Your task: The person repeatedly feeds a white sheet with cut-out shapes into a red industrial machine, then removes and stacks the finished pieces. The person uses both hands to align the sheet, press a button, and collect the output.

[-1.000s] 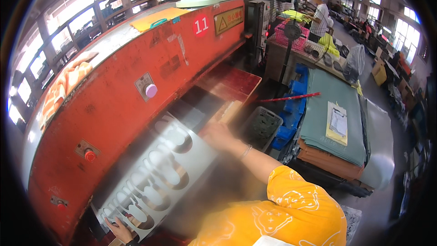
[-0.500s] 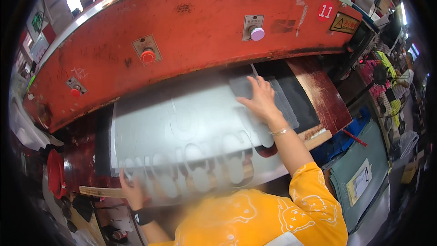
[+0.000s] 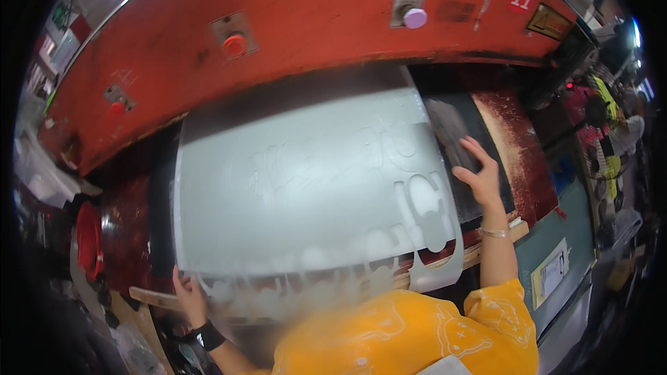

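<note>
A large grey-white sheet [image 3: 299,173] lies on the table of a red machine, its far part under the machine's front. Rounded cut-out shapes run along its near edge, which hangs over the table front and is blurred; more cut-outs sit at its right. Beside its near left corner is my left hand [image 3: 189,295], fingers stretched up and apart, the tips at the edge. My right hand [image 3: 481,175] is open beyond the sheet's right edge, thumb and fingers spread. It hovers over or rests on a dark mat [image 3: 486,132] where a thin translucent piece [image 3: 445,117] lies.
The red machine front [image 3: 326,21] spans the far side, with a red button [image 3: 235,45] and a lilac button [image 3: 415,19]. A wooden strip [image 3: 154,298] edges the table. At left is a red basin [image 3: 89,236]; at right are green sheets [image 3: 522,253] and a fan [image 3: 595,111].
My right hand has moved right, off the sheet's right part. The view has shifted too. My left hand stays by the near left corner, and the near edge is still blurred.
</note>
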Tool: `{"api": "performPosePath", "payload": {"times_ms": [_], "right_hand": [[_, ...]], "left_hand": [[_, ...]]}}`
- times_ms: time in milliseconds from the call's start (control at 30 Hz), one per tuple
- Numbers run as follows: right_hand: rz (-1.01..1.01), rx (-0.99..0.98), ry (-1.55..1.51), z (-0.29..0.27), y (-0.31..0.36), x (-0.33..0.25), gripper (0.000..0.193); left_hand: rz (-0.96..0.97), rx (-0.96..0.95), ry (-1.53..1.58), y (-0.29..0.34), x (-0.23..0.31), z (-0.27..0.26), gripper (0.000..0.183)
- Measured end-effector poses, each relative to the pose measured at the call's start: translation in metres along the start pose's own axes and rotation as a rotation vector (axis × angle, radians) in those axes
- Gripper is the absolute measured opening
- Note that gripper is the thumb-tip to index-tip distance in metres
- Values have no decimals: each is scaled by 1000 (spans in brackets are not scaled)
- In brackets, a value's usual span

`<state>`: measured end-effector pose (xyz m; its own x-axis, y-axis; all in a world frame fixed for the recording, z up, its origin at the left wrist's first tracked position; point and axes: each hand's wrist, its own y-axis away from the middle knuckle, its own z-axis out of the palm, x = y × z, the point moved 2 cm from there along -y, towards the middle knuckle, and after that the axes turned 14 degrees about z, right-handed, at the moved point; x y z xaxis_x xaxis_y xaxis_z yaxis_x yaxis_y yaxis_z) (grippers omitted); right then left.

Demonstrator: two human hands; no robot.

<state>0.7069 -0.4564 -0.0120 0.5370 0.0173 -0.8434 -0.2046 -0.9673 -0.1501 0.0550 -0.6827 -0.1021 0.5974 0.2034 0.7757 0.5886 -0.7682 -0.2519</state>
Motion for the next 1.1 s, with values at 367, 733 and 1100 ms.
{"api": "performPosePath", "payload": {"times_ms": [367,733,1100], "right_hand": [[467,-71,182,-59,127,21,48],[302,-15,-207,-45,168,-4,40],[366,-35,-75,-42,178,-31,29]], "left_hand": [[190,-154,-61,8,74,-14,49],[148,-321,327,-9,88,-39,23],[666,-560,131,-43,233,48,21]]}}
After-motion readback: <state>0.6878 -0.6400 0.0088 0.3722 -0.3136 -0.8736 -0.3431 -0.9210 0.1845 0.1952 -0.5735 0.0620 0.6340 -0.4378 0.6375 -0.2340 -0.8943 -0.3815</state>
